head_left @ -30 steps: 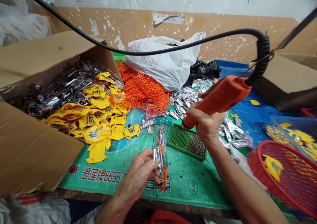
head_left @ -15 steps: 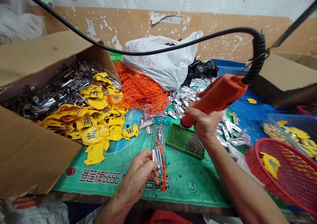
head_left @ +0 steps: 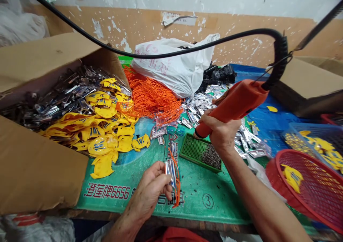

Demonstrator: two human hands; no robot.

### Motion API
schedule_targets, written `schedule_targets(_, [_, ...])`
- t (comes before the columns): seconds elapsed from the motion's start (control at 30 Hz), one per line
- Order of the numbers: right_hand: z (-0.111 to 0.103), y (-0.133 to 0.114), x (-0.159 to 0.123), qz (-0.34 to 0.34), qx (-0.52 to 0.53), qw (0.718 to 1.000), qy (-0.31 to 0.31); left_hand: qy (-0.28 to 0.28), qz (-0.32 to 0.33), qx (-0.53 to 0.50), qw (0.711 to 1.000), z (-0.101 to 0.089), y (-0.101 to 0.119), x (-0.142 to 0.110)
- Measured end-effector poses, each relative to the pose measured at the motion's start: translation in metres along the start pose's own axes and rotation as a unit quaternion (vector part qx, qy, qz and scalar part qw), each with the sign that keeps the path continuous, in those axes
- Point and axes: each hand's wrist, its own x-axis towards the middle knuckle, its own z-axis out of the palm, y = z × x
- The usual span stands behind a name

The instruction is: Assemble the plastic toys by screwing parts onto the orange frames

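From the head camera, almost nothing changes across this last second: both hands keep their hold, and only the view drifts slightly. The grip of our left hand [head_left: 150,186] stays clenched on a shiny silver plastic piece [head_left: 169,172] with a thin orange runner [head_left: 176,188] alongside it, held just above the near edge of the bench [head_left: 214,208], which is covered by a green woven sack. The grip of our right hand [head_left: 219,133] is closed around an orange corded hand tool [head_left: 235,104], its tip near a green perforated tray [head_left: 191,151] holding small dark parts [head_left: 211,156]. Toward the bench's left edge, an open cardboard box [head_left: 45,167] holds silver pieces [head_left: 53,108] and yellow plastic pieces [head_left: 99,145]. A red basket [head_left: 278,163] sits by the right edge, and a heap of orange runners [head_left: 152,99] lies toward the back beside a white plastic bag [head_left: 171,67].
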Motion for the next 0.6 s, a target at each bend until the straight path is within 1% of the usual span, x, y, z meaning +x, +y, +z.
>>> schedule_targets(0.4, [-0.0007, 0.0022, -0.0003, -0.009, -0.027, 0.999, 0.017, 0.0, 0.006, -0.01, 1.0, -0.0018, -0.0036, 0.0002])
schedule_targets(0.6, [0.0, 0.0012, -0.0011, -0.007, -0.022, 1.0, 0.004, 0.001, 0.001, -0.008, 1.0, 0.0, -0.0012, -0.0001])
